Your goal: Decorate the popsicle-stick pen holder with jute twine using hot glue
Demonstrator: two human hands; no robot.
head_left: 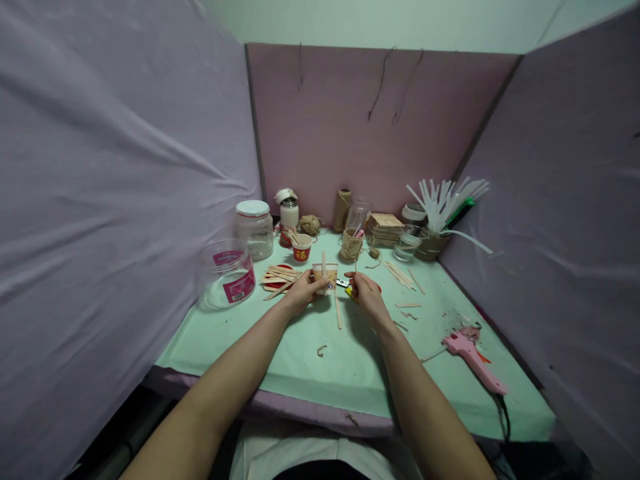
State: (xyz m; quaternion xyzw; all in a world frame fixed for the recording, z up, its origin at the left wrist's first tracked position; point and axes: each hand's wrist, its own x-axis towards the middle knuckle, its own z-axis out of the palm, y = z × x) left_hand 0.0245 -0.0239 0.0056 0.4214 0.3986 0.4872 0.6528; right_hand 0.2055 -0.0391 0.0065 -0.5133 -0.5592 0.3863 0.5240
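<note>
Near the middle of the table, my left hand (302, 292) holds a small paper cup (331, 272) with its fingers round the left side. A wooden stick (324, 263) stands upright against the front of the cup, under my left thumb. To the right of the cup, my right hand (364, 292) has its fingers pinched together; what they hold is too small to make out. Beside and partly under that hand lies a cutting tool (343, 283) with a yellow part. Another wooden stick (339, 313) lies on the table just below the cup.
Left are a stick pile (280, 277), a clear tub (215, 283) and a lidded jar (256, 233). A red cup (301, 251) and twine-wrapped cup (351, 247) stand behind. On the right lie loose sticks (399, 273) and a pink glue gun (473, 360) with its cord.
</note>
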